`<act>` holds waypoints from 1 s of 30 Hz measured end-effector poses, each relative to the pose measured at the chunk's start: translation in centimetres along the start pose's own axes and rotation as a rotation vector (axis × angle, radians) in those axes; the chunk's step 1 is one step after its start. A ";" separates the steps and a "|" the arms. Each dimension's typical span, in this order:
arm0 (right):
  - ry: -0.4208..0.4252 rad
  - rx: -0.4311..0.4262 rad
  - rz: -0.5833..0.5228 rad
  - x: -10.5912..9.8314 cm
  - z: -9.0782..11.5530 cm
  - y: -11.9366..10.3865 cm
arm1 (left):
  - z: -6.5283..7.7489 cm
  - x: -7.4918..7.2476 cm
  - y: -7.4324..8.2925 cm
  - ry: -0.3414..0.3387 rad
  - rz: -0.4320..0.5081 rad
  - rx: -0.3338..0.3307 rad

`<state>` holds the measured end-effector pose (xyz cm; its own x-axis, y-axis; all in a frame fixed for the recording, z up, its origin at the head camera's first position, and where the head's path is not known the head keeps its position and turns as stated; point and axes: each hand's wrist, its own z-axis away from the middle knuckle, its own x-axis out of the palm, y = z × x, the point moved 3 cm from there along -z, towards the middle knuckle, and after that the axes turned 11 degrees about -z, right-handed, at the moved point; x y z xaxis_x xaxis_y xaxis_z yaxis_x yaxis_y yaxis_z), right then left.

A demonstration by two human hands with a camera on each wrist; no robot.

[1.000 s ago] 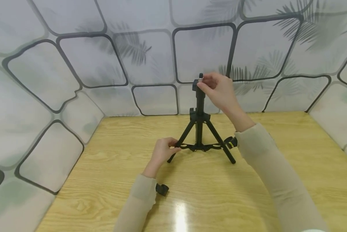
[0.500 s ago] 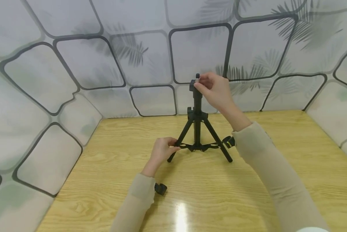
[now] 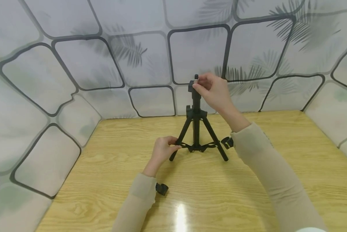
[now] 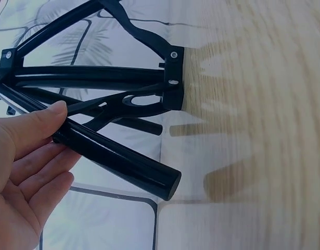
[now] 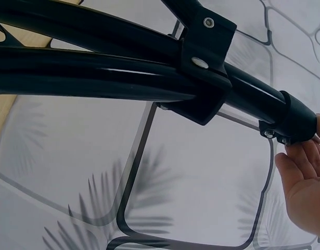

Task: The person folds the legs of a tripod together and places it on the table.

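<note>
Basically, black tripod (image 3: 196, 113) stands upright toward desk's (image 3: 121, 132) back edge; left grip (image 3: 162, 149) pinches a leg (image 4: 123, 164), right grip (image 3: 217, 92) its top (image 3: 191, 86). Hold column (image 3: 196, 100) plumb, pull leg gently.

Surface (image 3: 109, 145): pale yellow-brown, wood-grain finish, grain running mainly crosswise. A bright reflection (image 3: 180, 216) lies at the near edge, catching the eye from where I stand. Rear wall covering (image 3: 150, 100): whitish-grey, printed with rounded blocks outlined in dark and lighter grey, overlaid with grey leaf motifs (image 3: 135, 53). The left side panel (image 3: 28, 151) and right side panel (image 3: 344, 100) carry the same outlines, with faint green patches. Loose items, two: a near black fitting (image 3: 162, 189), toward the front, and a far black fitting (image 3: 227, 142), farther back to the right; both partly hidden.
</note>
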<state>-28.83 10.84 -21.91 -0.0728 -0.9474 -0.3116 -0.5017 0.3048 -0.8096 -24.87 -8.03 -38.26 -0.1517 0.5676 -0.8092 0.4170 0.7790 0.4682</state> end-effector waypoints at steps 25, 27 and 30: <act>0.004 -0.010 0.004 0.0 0.2 -0.1 | -0.6 0.6 0.5 0.029 0.074 -0.088; 0.004 -0.015 0.005 0.0 0.2 -0.1 | -0.7 0.6 0.5 0.034 0.080 -0.091; 0.004 -0.021 0.009 0.0 0.1 -0.1 | -0.8 0.6 0.6 0.040 0.091 -0.093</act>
<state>-28.64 10.83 -21.87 -0.0804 -0.9450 -0.3170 -0.5189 0.3112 -0.7962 -25.42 -6.96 -38.18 -0.1537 0.6456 -0.7481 0.3462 0.7443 0.5712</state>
